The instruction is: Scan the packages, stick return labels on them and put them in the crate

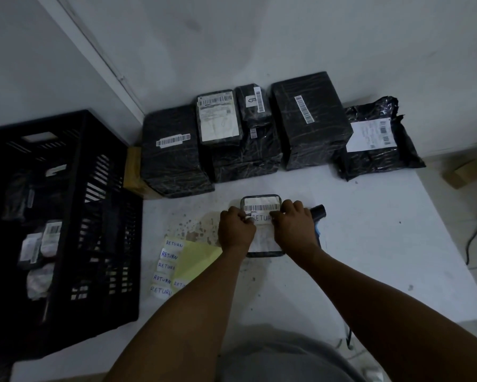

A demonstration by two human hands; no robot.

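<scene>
Both hands' curled fingers (247, 217) pinch a return label (262, 218) onto the package (262, 201).

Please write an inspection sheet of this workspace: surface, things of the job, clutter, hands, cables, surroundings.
Surface: white board, brown stains near the middle.
Job's things: small package under both hands, return label on it; spare labels; scanner; waiting packages along the wall; crate holding parcels.
Clutter: yellow sheet.
Hands: left hand and right hand press the label.
Cables: black cable, right edge.
Surroundings: white wall.
</scene>
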